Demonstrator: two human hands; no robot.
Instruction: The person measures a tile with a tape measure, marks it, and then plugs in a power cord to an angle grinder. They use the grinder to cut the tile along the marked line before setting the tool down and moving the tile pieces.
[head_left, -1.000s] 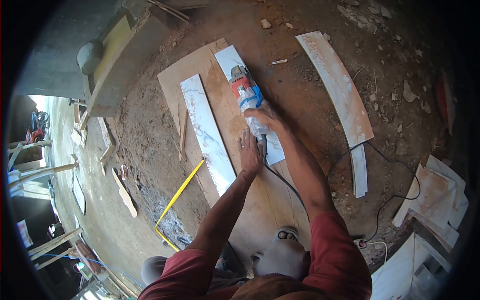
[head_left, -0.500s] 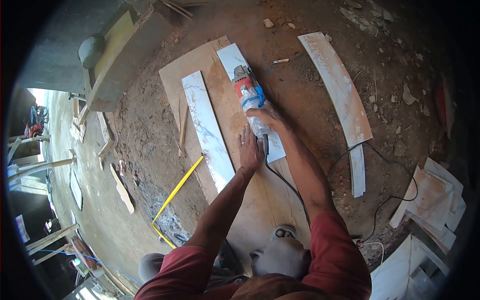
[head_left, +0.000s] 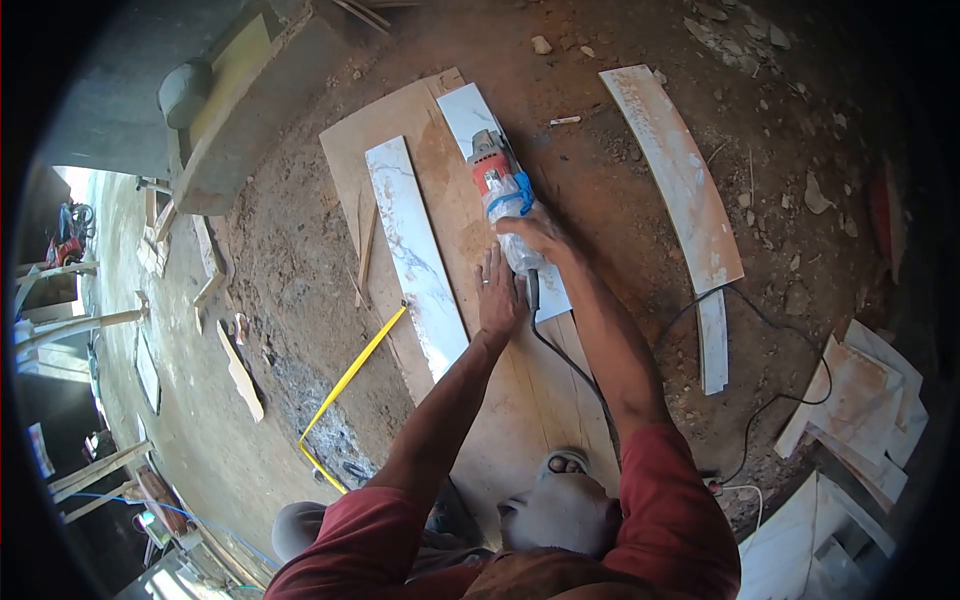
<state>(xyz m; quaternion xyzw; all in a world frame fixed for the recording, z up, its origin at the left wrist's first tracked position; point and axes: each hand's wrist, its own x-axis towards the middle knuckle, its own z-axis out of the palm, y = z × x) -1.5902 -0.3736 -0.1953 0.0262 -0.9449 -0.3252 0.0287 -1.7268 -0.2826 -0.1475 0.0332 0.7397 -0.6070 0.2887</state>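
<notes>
On the tile [head_left: 470, 108], right hand [head_left: 532, 232] grips the cutter [head_left: 503, 192]; left hand [head_left: 497, 292] presses flat.

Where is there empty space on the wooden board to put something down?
Bare board shows between the long tile strip and the cutter. A wider patch lies below the left hand, toward the foot. It is crowded where the right hand grips the cutter, and by the tile pile on the right.
</notes>
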